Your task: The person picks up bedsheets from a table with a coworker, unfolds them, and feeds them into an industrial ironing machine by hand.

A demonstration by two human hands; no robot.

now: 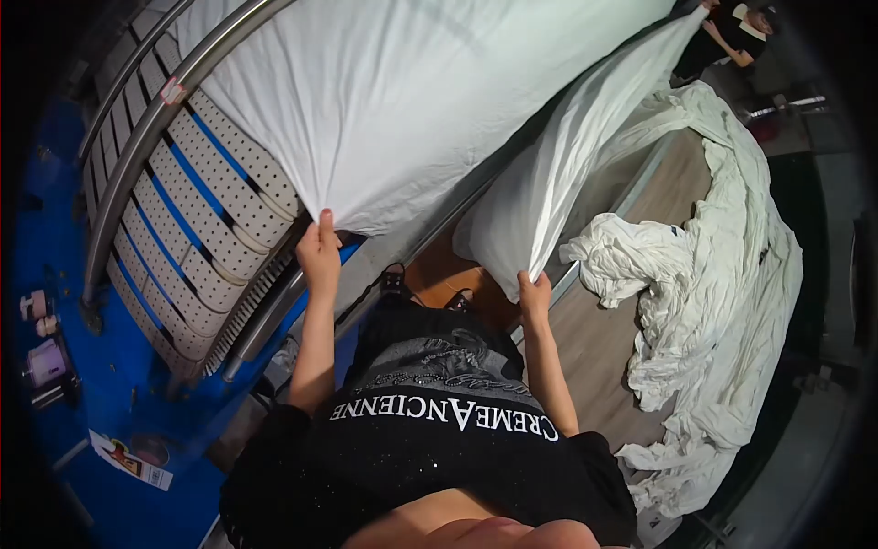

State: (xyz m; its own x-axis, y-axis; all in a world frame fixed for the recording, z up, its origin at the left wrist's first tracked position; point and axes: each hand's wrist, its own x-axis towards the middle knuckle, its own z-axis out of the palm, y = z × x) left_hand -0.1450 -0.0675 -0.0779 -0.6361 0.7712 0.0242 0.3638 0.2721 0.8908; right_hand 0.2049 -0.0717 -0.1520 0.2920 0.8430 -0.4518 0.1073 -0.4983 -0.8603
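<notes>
A broad white sheet point(393, 101) stretches over the machine on the left side. My left hand point(320, 253) is closed on its near edge, thumb on top, and creases fan out from the grip. My right hand point(535, 295) pinches the gathered edge of white cloth point(558, 165) that runs up to the far right and sags in a fold to its left. Whether both hands hold one and the same sheet I cannot tell. At the far end, another person point(732, 38) has a hand on the cloth.
Left of me are perforated belts point(215, 151) with blue gaps, behind a curved metal rail point(151, 133). A long heap of crumpled white linen point(722, 302) lies on a wooden surface point(599, 352) to my right. Blue floor point(119, 366) spreads at the left, with a paper point(131, 459) on it.
</notes>
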